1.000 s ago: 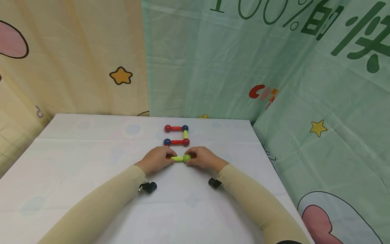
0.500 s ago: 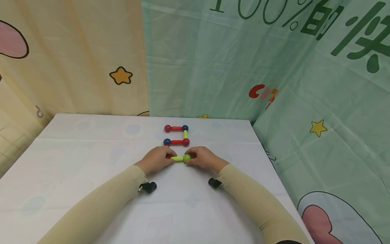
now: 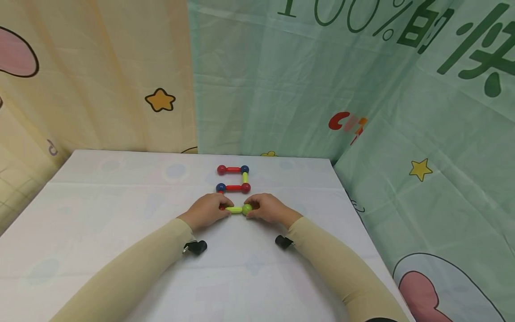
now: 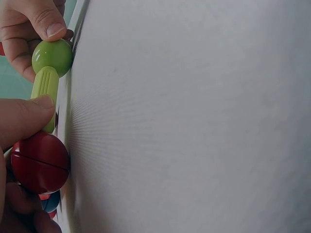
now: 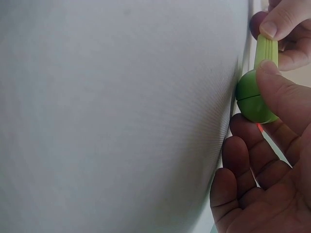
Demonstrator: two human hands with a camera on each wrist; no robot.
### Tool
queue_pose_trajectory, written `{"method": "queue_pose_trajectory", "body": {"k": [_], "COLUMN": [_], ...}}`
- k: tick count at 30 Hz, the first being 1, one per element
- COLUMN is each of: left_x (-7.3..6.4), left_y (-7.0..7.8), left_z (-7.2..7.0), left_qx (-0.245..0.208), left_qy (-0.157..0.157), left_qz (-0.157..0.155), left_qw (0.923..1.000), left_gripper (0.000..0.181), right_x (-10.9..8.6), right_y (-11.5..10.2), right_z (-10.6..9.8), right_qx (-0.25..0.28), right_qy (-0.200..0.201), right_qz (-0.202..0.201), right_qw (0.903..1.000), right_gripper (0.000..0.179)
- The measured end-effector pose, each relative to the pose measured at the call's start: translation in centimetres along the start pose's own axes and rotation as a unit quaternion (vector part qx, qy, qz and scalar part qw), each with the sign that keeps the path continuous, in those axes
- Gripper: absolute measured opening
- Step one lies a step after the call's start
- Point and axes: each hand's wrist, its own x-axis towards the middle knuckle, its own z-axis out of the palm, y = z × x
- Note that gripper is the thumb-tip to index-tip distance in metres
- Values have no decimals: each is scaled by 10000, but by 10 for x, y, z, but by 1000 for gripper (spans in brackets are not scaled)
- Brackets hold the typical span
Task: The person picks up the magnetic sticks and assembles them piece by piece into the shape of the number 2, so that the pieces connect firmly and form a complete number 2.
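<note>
A yellow-green magnetic rod point(image 3: 234, 209) lies between my hands, with a green ball point(image 5: 250, 99) at its right end and a red ball point(image 4: 41, 162) at its left. My left hand point(image 3: 206, 209) pinches the rod beside the red ball, mostly covering that ball in the head view. The green ball sits between the thumb and fingers of my right hand point(image 3: 268, 208). Just beyond, a zigzag of red rods point(image 3: 233, 188), another yellow-green rod point(image 3: 245, 177), navy balls point(image 3: 221, 187) and red balls point(image 3: 221, 170) lies flat. A short red piece runs from the nearer navy ball toward my left hand.
A pale cloth covers the table point(image 3: 100, 232), whose back edge runs behind the zigzag. Printed curtains hang behind and to the right point(image 3: 265, 89). Small black wrist cameras point(image 3: 195, 247) hang below both sleeves.
</note>
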Motion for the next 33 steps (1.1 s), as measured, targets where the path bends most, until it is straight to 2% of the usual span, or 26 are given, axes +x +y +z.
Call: {"method": "queue_pose_trajectory", "body": {"k": [26, 33], "left_x": [-5, -9], "left_y": [1, 1], "left_z": [-4, -8], "left_qx": [32, 58], "left_qy": [25, 34], "left_qz": [27, 168], "left_qw": [10000, 9998], "left_gripper": [29, 27], "right_x": [1, 1], "right_y": [-1, 1], "right_z": [2, 2], "right_qx": [-19, -25], "right_qy": [1, 22], "right_qz": [0, -5], "right_qw": [10000, 10000], "right_gripper": [41, 43]}}
